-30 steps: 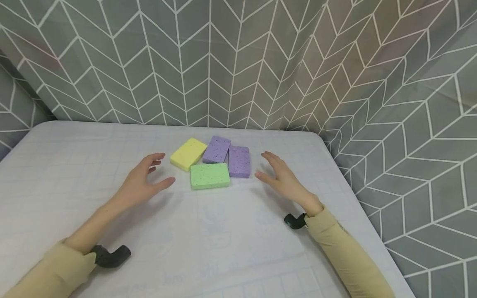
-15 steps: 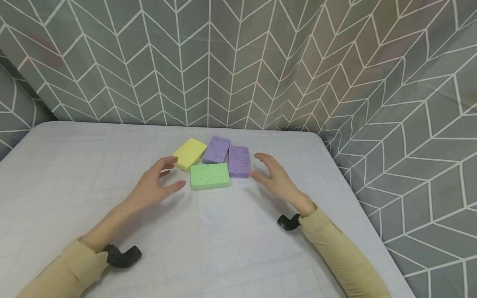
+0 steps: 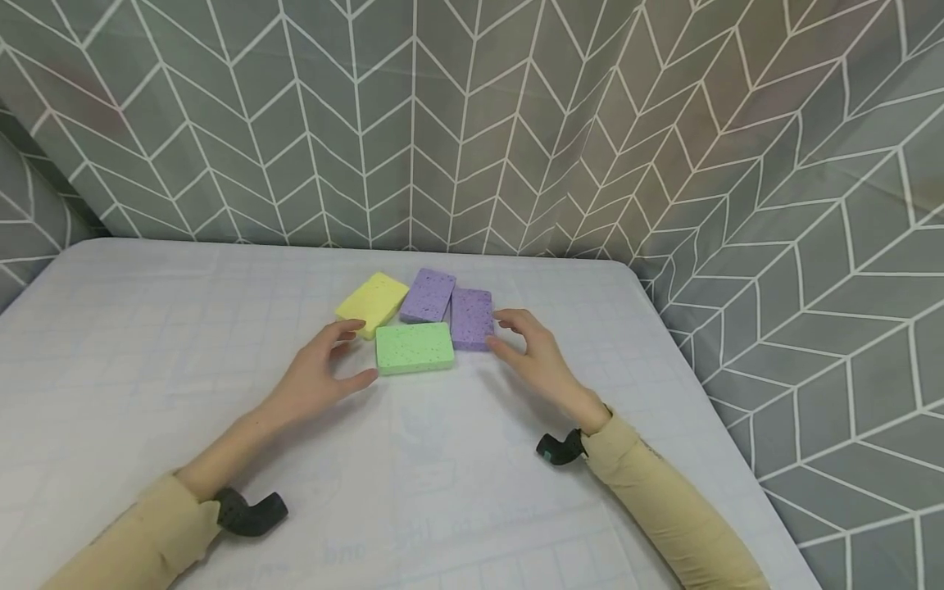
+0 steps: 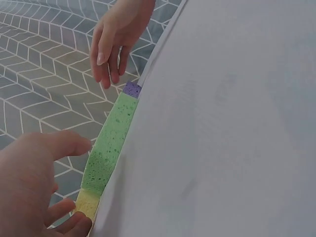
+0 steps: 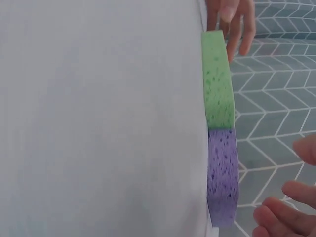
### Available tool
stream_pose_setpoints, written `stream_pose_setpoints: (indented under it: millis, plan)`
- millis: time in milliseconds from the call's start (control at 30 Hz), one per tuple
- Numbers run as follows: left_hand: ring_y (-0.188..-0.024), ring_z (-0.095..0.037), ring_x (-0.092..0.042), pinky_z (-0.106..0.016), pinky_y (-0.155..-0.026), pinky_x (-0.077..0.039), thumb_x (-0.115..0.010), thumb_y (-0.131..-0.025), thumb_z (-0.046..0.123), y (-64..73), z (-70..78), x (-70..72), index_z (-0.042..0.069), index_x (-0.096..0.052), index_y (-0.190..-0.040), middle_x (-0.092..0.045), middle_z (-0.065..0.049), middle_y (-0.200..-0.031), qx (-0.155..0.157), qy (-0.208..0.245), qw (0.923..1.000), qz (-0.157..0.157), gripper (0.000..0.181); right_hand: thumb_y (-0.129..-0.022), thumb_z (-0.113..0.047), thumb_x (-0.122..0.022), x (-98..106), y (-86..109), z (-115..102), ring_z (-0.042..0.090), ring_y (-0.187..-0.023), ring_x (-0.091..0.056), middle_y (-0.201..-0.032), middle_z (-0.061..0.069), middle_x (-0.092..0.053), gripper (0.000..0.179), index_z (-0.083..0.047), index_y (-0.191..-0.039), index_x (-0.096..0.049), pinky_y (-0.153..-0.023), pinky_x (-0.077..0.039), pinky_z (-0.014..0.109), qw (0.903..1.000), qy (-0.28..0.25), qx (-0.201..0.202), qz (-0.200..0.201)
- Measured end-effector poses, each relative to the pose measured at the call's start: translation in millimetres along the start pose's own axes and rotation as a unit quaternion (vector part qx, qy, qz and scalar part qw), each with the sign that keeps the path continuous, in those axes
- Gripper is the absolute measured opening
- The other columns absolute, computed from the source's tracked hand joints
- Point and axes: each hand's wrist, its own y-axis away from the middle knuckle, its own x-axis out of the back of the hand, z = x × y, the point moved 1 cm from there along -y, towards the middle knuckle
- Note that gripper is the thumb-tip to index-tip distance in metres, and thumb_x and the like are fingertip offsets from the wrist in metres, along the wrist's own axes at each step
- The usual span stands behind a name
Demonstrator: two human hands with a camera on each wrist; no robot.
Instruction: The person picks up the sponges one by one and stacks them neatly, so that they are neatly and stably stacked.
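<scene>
Four sponges would be several: a yellow sponge [image 3: 374, 300], a purple sponge [image 3: 429, 295], a second purple sponge [image 3: 472, 316] and a green sponge [image 3: 415, 348] lie flat in a close cluster. My left hand [image 3: 313, 373] is at the cluster's left, fingertips overlapping the yellow sponge's near edge and thumb tip at the green one's left end. On the other side, my right hand [image 3: 534, 356] has its thumb and fingers spread at the right purple sponge's outer edge. Neither hand grips anything. The right wrist view shows the purple sponge [image 5: 223, 173] beside its fingers.
A white cloth-covered table [image 3: 413, 475] bears the sponges near its far edge. Behind it and along the right hangs a grey curtain [image 3: 442, 123] with white chevron lines. A black curved piece [image 3: 252, 514] sits at the left cuff, another [image 3: 560, 448] at the right.
Both hands have moved inward: the left one rightward to the yellow and green sponges, the right one leftward to the purple sponge. The sponges have stayed in place.
</scene>
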Motion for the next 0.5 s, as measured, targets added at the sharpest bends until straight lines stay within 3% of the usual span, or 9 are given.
stream_pose_setpoints:
  millis: [500]
  plan:
    - [-0.129, -0.04, -0.052, -0.052, -0.111, -0.044, -0.081, -0.085, 0.015, -1.9, -1.5, -6.8, 0.006, -0.043, -0.143, -0.051, -0.019, -0.139, -0.003, 0.009, 0.9999, 0.009, 0.07, -0.094, -0.007, -0.067, -10.8, 0.1, 2.6, 0.033, -0.116, -0.06, -0.125, 0.017, -0.063, 0.033, 0.002, -0.125, -0.061, -0.107, -0.048, 0.045, 0.9988, -0.033, 0.026, 0.024]
